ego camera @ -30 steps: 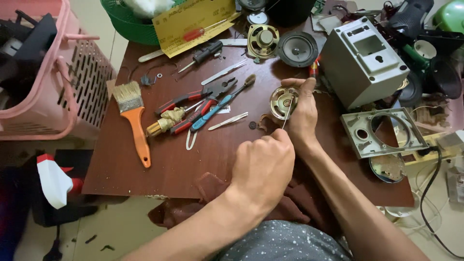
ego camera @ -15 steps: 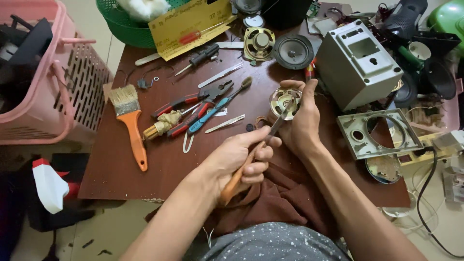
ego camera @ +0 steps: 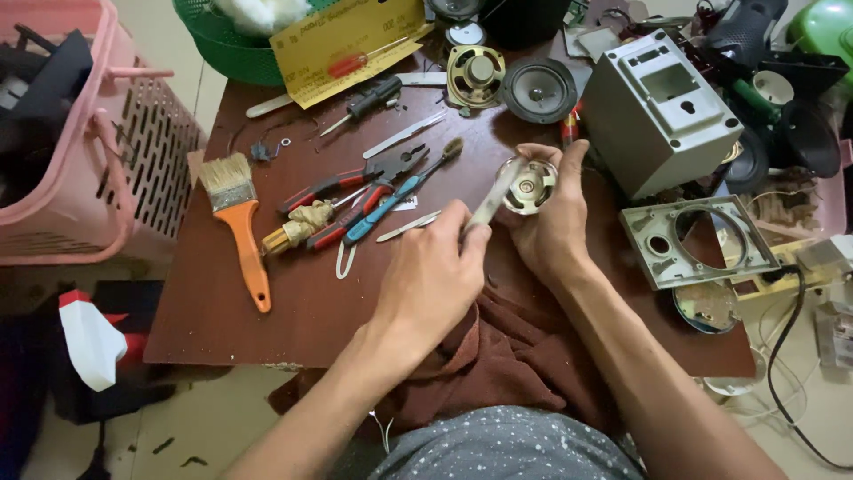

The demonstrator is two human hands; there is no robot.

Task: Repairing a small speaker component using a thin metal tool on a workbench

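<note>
My right hand (ego camera: 553, 233) grips a small round metal speaker part (ego camera: 530, 185) over the brown table (ego camera: 293, 302), its open face turned up. My left hand (ego camera: 431, 277) is closed on a slim silvery tool (ego camera: 491, 203), and the tool's tip rests against the left rim of the speaker part. Both hands sit close together at the table's middle. A brown cloth (ego camera: 506, 356) lies under my wrists at the front edge.
Left of my hands lie red and blue-handled pliers (ego camera: 355, 191) and an orange-handled brush (ego camera: 240, 222). Two loose speakers (ego camera: 538, 89) sit behind. A grey box (ego camera: 657, 107) and a grey frame panel (ego camera: 697, 240) stand right. A pink basket (ego camera: 80, 133) stands at the left.
Half a second ago my left hand sat lower, with an orange tool handle showing. It has moved up to the speaker part, and a silvery tool now touches the part. My right hand stayed put.
</note>
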